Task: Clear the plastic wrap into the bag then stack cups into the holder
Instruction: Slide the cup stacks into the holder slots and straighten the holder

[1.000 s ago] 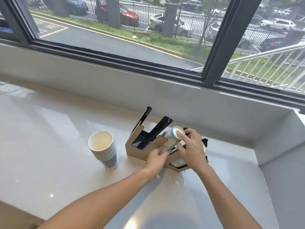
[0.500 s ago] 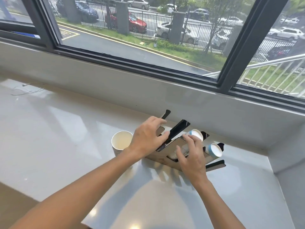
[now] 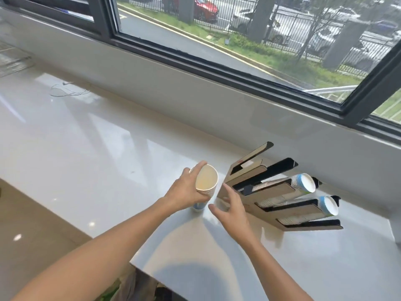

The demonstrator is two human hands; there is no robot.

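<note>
A stack of white paper cups (image 3: 206, 180) is tilted to the right on the white counter (image 3: 86, 148), its base still near the surface. My left hand (image 3: 186, 192) grips it around the side. My right hand (image 3: 231, 206) hovers open just right of the stack, in front of the holder's near end. The cardboard and black cup holder (image 3: 271, 192) lies slanted on the counter; two of its slots hold rows of cups (image 3: 303, 185), with blue-banded white cups at their ends, and the two far slots show no cups. No plastic wrap or bag shows.
A grey wall and dark window frame (image 3: 217, 68) run behind the counter. A thin loose wire (image 3: 65, 90) lies at the far left. The counter's front edge (image 3: 134, 263) drops off near my arms, and a side wall closes the right end.
My left hand left the holder and took hold of the cup stack, tilting it. My right hand came off the cups in the holder and opened. The camera swung left.
</note>
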